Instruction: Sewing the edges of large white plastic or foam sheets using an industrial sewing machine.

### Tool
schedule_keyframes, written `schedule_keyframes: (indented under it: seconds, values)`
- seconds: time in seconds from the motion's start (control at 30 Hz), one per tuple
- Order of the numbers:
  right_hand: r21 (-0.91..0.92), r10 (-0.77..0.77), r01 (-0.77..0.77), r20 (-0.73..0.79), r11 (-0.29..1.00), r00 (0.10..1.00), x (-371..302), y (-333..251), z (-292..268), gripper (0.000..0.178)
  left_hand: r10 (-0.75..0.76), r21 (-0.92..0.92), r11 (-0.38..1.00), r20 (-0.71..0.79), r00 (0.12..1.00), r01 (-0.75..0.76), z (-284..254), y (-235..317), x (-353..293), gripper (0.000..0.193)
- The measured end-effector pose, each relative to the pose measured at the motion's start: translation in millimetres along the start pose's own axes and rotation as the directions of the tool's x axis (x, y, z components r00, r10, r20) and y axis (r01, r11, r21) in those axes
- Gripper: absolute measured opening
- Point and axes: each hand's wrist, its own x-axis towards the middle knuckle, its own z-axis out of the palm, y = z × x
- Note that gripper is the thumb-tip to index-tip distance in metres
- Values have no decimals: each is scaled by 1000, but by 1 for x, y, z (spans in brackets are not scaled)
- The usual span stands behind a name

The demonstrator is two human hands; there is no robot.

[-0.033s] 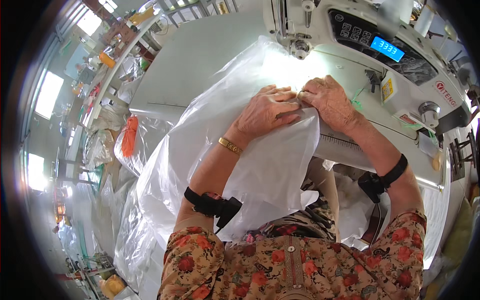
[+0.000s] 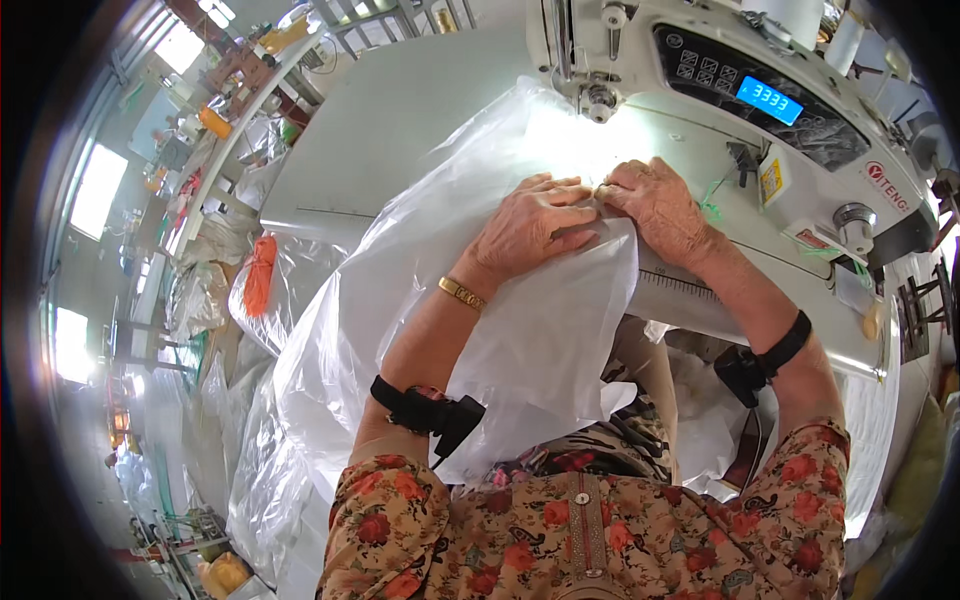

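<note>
A large white translucent plastic sheet (image 2: pixel 530 350) lies over the machine bed and drapes down across my lap. My left hand (image 2: pixel 535 225) rests on it, fingers pointing right and holding it near its right edge. Just right of it, my right hand (image 2: pixel 655 205) pinches that edge, and the fingertips of both hands nearly meet. What lies beneath the fingertips is hidden. Beyond the hands stands a white sewing machine (image 2: pixel 640 60), its needle area (image 2: pixel 598 100) brightly lit; glare hides the sheet's far end there.
The sewing machine has a lit blue display (image 2: pixel 769 100) and a hand dial (image 2: pixel 855 225) at right. A pale table (image 2: pixel 400 120) extends to the left. An orange cord bundle (image 2: pixel 259 275) hangs beside clear plastic sheeting (image 2: pixel 260 450). A printed ruler (image 2: pixel 680 283) runs along the near edge.
</note>
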Motion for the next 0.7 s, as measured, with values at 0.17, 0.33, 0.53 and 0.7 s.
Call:
schedule_keyframes:
  seconds: [0.17,0.33,0.53,0.7]
  values:
    - [61,39,-39,6,997,999,-5,-6,0,24,-34,-11,999,-93,995,33,5,-2,-6,23]
    - [-78,57,-53,52,996,997,-3,-9,1,16,-53,-60,997,-75,996,49,3,-2,-5,24]
    - [77,175,-174,-6,982,985,-6,-9,1,11,-398,-320,868,9,917,380,-27,47,17,33]
    - [259,202,-172,-93,951,975,-13,-4,5,11,-294,178,939,-28,955,294,6,89,20,48]
